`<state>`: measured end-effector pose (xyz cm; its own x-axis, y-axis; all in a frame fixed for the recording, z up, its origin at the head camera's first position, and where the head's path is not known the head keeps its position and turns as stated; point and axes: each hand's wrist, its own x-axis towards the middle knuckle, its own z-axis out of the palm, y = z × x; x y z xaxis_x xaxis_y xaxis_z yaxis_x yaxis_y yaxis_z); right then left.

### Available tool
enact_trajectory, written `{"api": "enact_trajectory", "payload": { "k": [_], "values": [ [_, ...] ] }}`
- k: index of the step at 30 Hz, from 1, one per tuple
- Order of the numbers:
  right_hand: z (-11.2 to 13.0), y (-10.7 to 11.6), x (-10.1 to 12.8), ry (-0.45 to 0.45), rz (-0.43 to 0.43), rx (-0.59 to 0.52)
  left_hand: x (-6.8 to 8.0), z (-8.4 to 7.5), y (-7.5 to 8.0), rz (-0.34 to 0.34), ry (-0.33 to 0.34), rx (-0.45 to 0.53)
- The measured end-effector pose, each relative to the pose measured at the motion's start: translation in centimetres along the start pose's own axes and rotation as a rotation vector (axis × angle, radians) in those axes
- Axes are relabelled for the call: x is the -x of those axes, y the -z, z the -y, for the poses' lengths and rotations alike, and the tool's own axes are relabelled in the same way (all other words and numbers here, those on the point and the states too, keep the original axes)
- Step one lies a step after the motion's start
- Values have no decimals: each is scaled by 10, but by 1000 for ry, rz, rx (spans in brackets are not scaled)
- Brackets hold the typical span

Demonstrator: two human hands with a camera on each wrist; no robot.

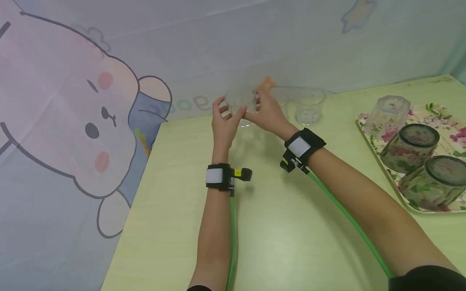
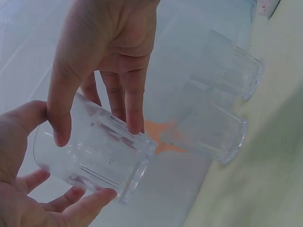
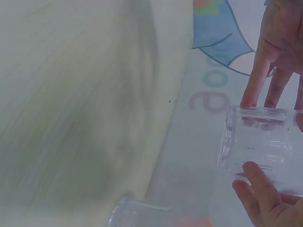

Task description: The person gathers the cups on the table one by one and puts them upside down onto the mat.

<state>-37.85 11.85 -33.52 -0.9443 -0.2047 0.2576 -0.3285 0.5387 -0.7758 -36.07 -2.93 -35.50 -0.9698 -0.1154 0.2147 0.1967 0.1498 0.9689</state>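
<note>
Both hands hold a clear glass (image 1: 240, 99) between them, above the far part of the table, its base pointing down. My left hand (image 1: 223, 127) grips its left side with spread fingers. From the right, my right hand (image 1: 271, 113) holds the opposite side, thumb and fingers curved round the wall. The left wrist view shows the glass (image 2: 104, 151) with fingers along both sides and both thumbs near the rim end. In the right wrist view, the thick base of the glass (image 3: 265, 142) stands apart from the tabletop.
Behind my right hand, two clear glasses, one (image 1: 309, 109) and another (image 1: 282, 101) partly hidden, stand upright by the table's back edge. To the right, a floral tray (image 1: 442, 117) bears an upturned clear glass (image 1: 389, 115) and two upturned dark glasses (image 1: 411, 149). A printed cloth (image 1: 204, 48) hangs behind.
</note>
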Motion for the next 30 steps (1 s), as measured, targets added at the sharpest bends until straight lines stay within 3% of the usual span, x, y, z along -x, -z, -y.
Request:
{"api": "enact_trajectory", "payload": {
  "k": [12, 30],
  "values": [
    [10, 15, 9, -6, -4, 41, 9, -20, -2, -12, -11, -50],
    [25, 43, 33, -1, -63, 59, 26, -47, -10, 14, -118, -128]
  ]
}}
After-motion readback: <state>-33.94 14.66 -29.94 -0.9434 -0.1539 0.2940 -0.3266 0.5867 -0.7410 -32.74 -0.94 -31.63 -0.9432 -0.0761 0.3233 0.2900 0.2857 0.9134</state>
